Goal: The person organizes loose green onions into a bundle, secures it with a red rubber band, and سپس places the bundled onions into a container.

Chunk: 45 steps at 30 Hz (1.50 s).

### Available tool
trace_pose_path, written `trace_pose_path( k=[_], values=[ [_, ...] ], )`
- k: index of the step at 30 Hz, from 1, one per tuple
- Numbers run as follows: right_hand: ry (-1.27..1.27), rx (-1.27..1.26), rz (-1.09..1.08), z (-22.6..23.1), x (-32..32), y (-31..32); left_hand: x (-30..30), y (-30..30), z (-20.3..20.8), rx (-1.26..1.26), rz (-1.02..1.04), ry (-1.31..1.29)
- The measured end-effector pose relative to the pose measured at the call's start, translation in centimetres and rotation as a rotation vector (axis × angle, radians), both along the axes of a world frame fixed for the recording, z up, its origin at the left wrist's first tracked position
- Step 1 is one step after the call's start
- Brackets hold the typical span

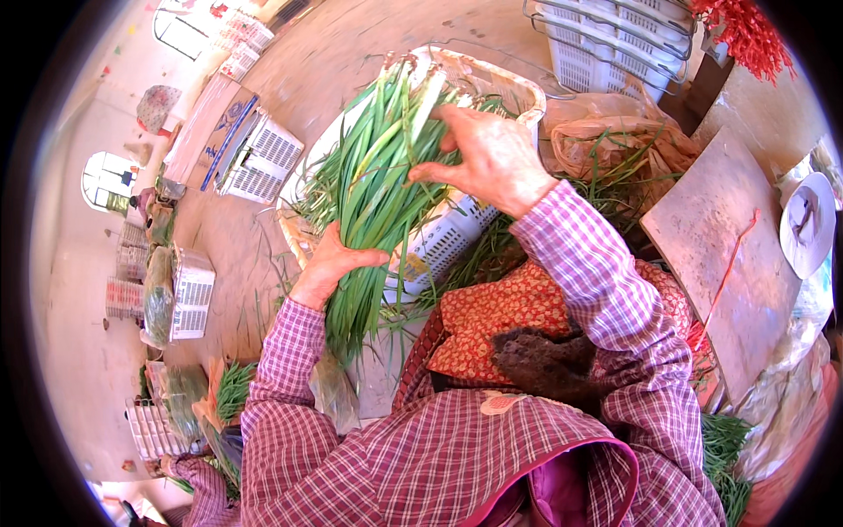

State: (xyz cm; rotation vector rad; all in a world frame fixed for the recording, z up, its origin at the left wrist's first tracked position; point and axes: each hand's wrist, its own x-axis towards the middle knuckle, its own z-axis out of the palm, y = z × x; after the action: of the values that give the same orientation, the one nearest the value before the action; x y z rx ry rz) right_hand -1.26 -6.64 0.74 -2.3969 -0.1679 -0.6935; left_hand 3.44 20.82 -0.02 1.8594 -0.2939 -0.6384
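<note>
Nearest, purple-and-white checked clothing [351, 474] fills the lower edge, with a small round patch [502, 403] whose markings are too small to make out. Above it lie a red-orange floral cloth [492, 307] and a dark brown thing [540, 356], its kind unclear. The left hand [334, 268] clasps a bunch of long green leaves [378, 189], thumb laid across the front, its fingers hidden behind. The right hand [492, 154] reaches over the bunch's pale stem ends, thumb and forefinger parted; the remaining fingers are largely hidden, so I cannot tell whether they close on any stalk. The bunch is held slantwise above a white crate [448, 241], covering much of it; a yellowish label [413, 266] on its side is partly hidden by leaves and cannot be read. To the right of the crate are a crumpled orange-tinted plastic bag [606, 140] and a flat board [720, 255] with a red string [731, 277] across it. Beyond, stacked crates [606, 48] are cut off at the top edge, and red strands [746, 35] at the upper right rim. Farther left, a carton [215, 132] bears blue printing, tilted and small. A co-worker's sleeve [211, 487] shows at the lower left, cut off.
</note>
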Motion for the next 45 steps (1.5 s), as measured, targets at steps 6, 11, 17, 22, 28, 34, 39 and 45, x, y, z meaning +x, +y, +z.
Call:
trace_pose_path(
  k=[6,11,17,22,28,34,39,45],
  values=[
    [-0.215,-0.1,-0.037,-1.2,1.2,-0.6,0.4,-0.4,0.9,0.058,-0.017,-0.026],
    [-0.185,-0.088,0.048,-1.1,1.2,-0.1,1.0,0.0,0.6,0.095,0.006,-0.044],
    [-0.241,-0.224,-0.013,-0.9,1.9,-2.5,1.6,0.2,0.4,0.092,-0.005,-0.001],
    [-0.24,-0.269,-0.271,-2.0,2.9,-9.1,2.2,1.9,-0.7,0.094,-0.064,0.006],
    [0.452,-0.351,-0.55,-5.2,-1.2,-14.4,2.1,2.6,-1.0,0.042,0.018,0.016],
    [0.393,-0.006,-0.18,-2.1,-1.0,-3.4,2.2,1.9,-0.6,0.112,0.009,-0.023],
    [0.182,0.117,-0.161,-5.4,1.4,-3.8,2.2,1.1,0.3,0.095,0.015,-0.059],
    [0.091,-0.219,-0.582,-6.1,-1.5,-9.7,2.5,1.4,0.2,0.107,0.009,-0.06]
  ],
)
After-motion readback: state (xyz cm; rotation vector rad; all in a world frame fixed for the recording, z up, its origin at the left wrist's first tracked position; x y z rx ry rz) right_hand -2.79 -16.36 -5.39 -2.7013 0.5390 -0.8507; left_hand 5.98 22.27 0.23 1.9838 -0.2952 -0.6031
